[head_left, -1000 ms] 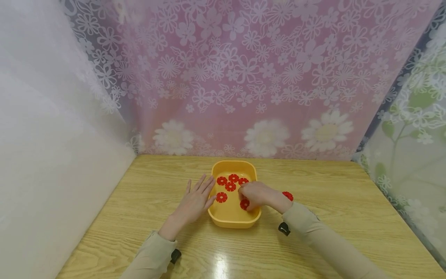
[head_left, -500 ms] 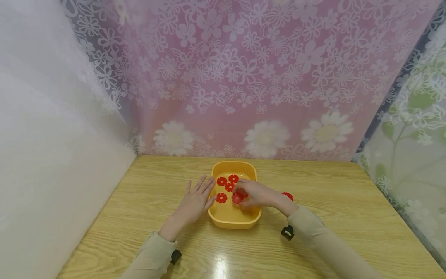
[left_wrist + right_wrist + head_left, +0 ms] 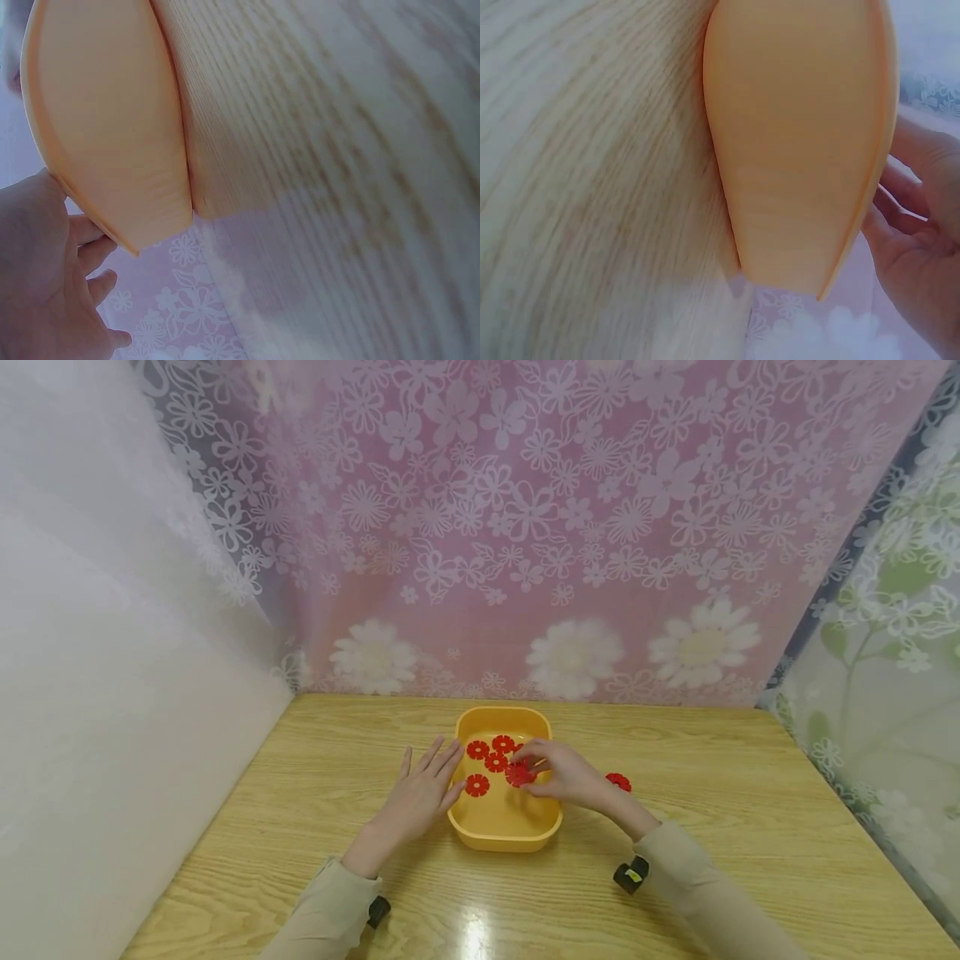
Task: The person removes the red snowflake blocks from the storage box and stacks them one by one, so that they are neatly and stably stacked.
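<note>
In the head view, a yellow plastic basin (image 3: 504,843) stands on the wooden table with several red notched interlocking discs (image 3: 477,785) on its floor. My left hand (image 3: 420,789) lies along the left rim, fingers straight and spread; the left wrist view shows its fingers at the basin's edge (image 3: 90,217). My right hand (image 3: 566,774) reaches over the right rim, fingers and thumb bent about a blurred red interlocking disc (image 3: 519,775). Part of another disc shows just behind those fingers. In the right wrist view, the basin wall (image 3: 802,150) hides the fingertips.
One more red disc (image 3: 618,782) lies on the table (image 3: 712,777) to the right of the basin, beyond my right forearm. A floral curtain (image 3: 525,568) hangs behind the table, with pale cloth (image 3: 112,652) at the left side.
My right hand has lifted a red disc from the basin's right floor, swung toward the middle, then moved slightly back and right. My left hand has stayed at the rim.
</note>
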`<action>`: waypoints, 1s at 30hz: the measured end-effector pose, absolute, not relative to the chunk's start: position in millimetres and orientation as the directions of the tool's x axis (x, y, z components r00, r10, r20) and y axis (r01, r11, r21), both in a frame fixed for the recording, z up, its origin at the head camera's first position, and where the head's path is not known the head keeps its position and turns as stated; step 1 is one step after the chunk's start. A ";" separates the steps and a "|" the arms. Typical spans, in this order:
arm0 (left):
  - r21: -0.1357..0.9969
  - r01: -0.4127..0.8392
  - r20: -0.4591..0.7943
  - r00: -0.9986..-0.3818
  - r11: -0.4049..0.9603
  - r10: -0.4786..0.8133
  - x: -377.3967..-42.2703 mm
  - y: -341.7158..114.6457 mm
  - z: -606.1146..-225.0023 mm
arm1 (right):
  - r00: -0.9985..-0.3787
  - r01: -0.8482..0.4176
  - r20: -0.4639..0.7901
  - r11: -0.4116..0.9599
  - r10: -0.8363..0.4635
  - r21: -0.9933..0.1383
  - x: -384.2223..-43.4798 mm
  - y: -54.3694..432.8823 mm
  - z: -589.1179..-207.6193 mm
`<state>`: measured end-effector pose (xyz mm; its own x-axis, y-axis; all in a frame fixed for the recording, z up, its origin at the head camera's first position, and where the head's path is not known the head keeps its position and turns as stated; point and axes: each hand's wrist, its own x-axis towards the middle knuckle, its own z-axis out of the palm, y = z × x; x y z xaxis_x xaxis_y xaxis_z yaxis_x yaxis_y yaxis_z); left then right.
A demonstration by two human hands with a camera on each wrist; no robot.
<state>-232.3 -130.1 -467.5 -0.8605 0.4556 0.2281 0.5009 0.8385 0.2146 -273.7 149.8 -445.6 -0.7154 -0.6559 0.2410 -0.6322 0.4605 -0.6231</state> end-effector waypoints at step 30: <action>0.208 0.508 0.226 -0.856 0.836 0.464 -233.4 -130.8 -468.6 | -0.799 -0.594 0.385 0.507 -0.463 -0.624 -252.6 244.6 -445.7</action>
<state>-233.4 -130.8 -468.6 -0.8563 0.4645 0.2260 0.5082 0.8359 0.2076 -252.6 244.6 -445.7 -0.7985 -0.4631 0.3846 -0.5945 0.5066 -0.6244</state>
